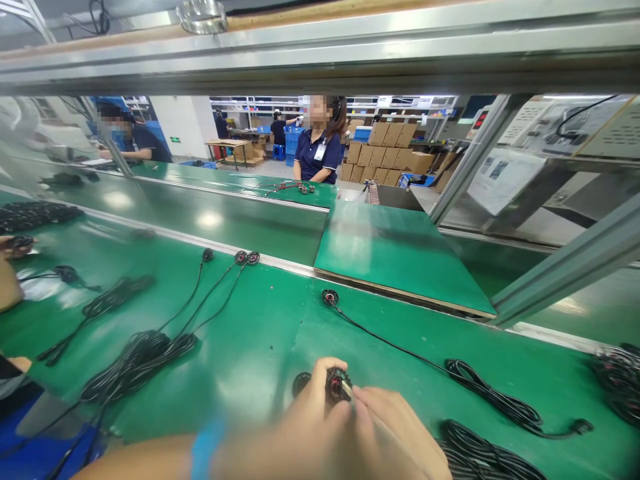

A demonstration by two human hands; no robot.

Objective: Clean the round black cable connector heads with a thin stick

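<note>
Black round connector point(338, 385) with red inside, pinched between the fingertips of both hands at the near edge of the green bench mat point(260, 347). Left hand point(313, 427) closes thumb and fingers on its left side; right hand point(395, 433) closes on its right side with a thin pale piece point(349, 395) against it; the lower grip is blurred. A blue band point(205, 445) sits on the left wrist. Open mat lies ahead and to the left of the hands. To the right, a coiled black cable point(493, 393) runs up to a second connector point(330, 297) at the conveyor's metal edge. More cable bundles point(135, 363) lie well to the left. Beyond the belt, a seated person point(320, 150) and stacked cardboard boxes point(385, 157).
</note>
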